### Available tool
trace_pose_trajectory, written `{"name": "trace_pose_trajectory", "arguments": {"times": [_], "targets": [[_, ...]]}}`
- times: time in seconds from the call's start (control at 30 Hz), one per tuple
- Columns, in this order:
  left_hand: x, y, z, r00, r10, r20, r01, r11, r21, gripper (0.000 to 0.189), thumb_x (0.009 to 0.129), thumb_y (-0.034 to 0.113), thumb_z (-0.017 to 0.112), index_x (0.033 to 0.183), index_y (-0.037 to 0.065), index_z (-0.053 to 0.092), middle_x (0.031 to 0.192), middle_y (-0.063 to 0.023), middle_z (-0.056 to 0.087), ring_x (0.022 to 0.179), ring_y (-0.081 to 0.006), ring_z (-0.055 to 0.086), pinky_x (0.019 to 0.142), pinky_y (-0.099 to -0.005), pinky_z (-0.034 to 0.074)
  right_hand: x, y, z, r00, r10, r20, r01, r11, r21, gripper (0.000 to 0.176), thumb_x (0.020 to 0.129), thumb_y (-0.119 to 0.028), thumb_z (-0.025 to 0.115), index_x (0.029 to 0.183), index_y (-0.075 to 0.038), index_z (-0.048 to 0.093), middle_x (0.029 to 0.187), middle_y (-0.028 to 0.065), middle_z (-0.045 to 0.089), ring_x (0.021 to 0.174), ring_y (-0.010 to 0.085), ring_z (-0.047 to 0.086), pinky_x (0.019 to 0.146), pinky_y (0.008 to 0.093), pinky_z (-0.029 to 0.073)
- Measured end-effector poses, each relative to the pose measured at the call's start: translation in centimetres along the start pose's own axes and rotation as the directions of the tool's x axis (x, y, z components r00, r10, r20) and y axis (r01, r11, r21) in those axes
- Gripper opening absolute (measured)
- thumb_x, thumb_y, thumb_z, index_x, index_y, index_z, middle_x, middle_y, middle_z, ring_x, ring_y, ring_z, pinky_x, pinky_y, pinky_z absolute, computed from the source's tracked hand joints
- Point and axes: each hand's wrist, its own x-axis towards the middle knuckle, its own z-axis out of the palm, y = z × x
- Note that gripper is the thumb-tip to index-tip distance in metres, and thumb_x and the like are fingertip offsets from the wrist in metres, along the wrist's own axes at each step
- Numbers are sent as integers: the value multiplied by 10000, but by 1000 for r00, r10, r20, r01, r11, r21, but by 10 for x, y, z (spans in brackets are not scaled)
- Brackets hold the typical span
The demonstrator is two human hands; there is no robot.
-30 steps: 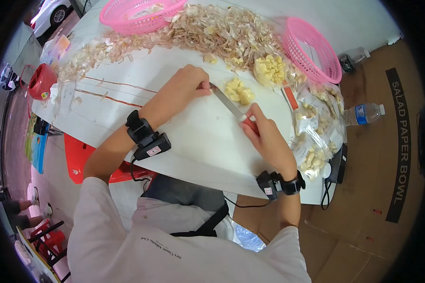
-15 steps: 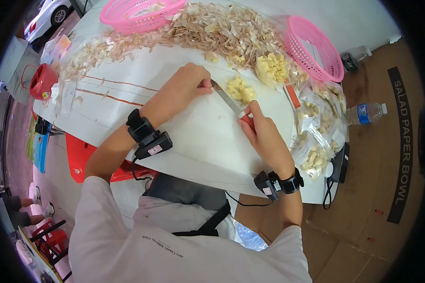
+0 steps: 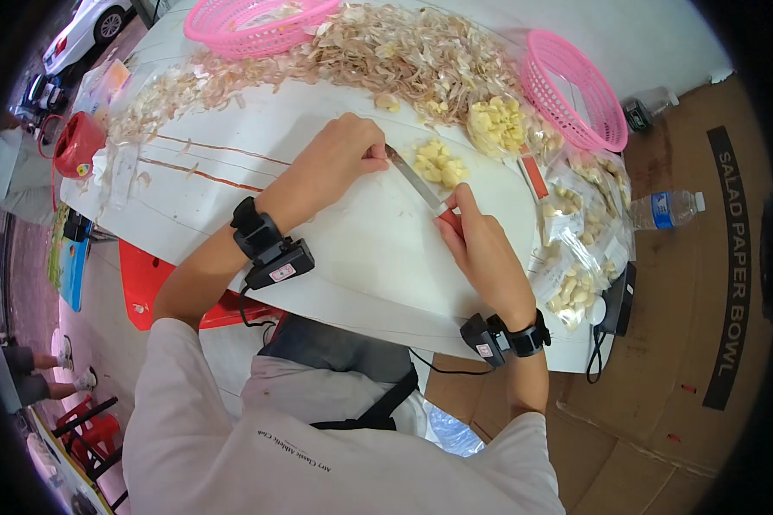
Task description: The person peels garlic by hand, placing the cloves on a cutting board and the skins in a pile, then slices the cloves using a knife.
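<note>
My right hand [image 3: 485, 245] is closed round the red handle of a knife [image 3: 416, 182], whose blade points away to the upper left. The blade's tip reaches the fingers of my left hand [image 3: 345, 156], which are pinched together; whatever they hold is hidden. Just beyond the blade lies a small heap of peeled garlic cloves [image 3: 441, 163] on the white board [image 3: 365, 257]. Farther back sit a bag of peeled garlic [image 3: 496, 124] and a single clove [image 3: 387, 103] beside a large pile of dry garlic skins [image 3: 404, 51].
Pink baskets stand at the back left [image 3: 258, 39] and back right [image 3: 575, 94]. Bags of unpeeled garlic [image 3: 575, 232] and an orange-red strip [image 3: 533, 176] lie right. A water bottle [image 3: 666, 209] rests by a cardboard box [image 3: 661, 318]. A red container [image 3: 79, 144] stands far left.
Both hands and the knife keep almost the same place. In the left background, a person standing by the red container has shifted, and a dark vehicle now shows.
</note>
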Motion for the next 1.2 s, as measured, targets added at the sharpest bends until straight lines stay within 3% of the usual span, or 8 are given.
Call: {"name": "trace_pose_trajectory", "arguments": {"times": [0.17,0.4,0.47,0.5,0.57,0.67,0.8,1.2], "targets": [[-2,-1,1,999,10,-52,-12,999,-39,142,761,76,712,738,-14,605,743,-132,612,751,-270,560,667,-363,461,-4,4,-7,997,47,69,-53,995,87,214,923,-91,544,1043,-7,387,748,231,610,715,425,598,623,464,453],[2,-4,3,1000,-15,-4,15,1000,-4,126,760,67,712,729,-20,626,711,-144,622,670,-263,590,620,-355,464,3,7,-4,999,-44,27,41,993,113,210,922,-85,547,1040,-5,393,751,226,612,715,421,602,630,443,458],[1,-11,5,1000,24,-18,-24,999,-46,126,764,70,713,734,-24,635,699,-150,627,630,-260,598,595,-339,467,1,2,-14,980,113,163,-135,982,131,210,920,-86,548,1043,-10,395,765,225,611,710,414,602,626,444,449],[1,-9,3,1000,20,-19,-21,999,-44,126,764,70,713,734,-24,635,699,-150,627,630,-260,598,595,-339,467,3,4,-12,980,110,166,-132,982,132,210,920,-86,548,1043,-10,395,765,225,611,710,414,602,626,444,449],[1,-3,1,998,69,-17,-68,996,58,132,772,77,710,741,-27,635,709,-151,633,630,-257,603,598,-330,474,5,12,-3,997,0,76,-8,994,106,214,919,-88,551,1046,-16,393,773,224,611,711,406,604,622,436,449],[2,-2,3,1000,-9,-3,9,1000,4,141,779,86,709,737,-27,636,713,-141,635,658,-248,598,618,-338,476,5,15,2,998,-47,43,42,994,105,215,919,-93,552,1044,-17,394,773,221,612,716,400,608,626,430,455],[0,-1,2,995,62,-73,-58,996,67,148,784,89,709,735,-31,639,718,-137,640,666,-243,606,618,-336,484,0,12,-6,991,62,116,-74,992,105,220,922,-95,553,1048,-11,393,784,230,618,740,409,610,644,435,459],[2,-7,3,998,54,-34,-52,998,38,131,773,74,711,754,-45,658,692,-161,642,607,-250,614,601,-322,495,0,10,-5,998,27,63,-34,995,99,226,928,-107,553,1054,-7,395,799,243,622,762,426,600,647,440,451]]}}
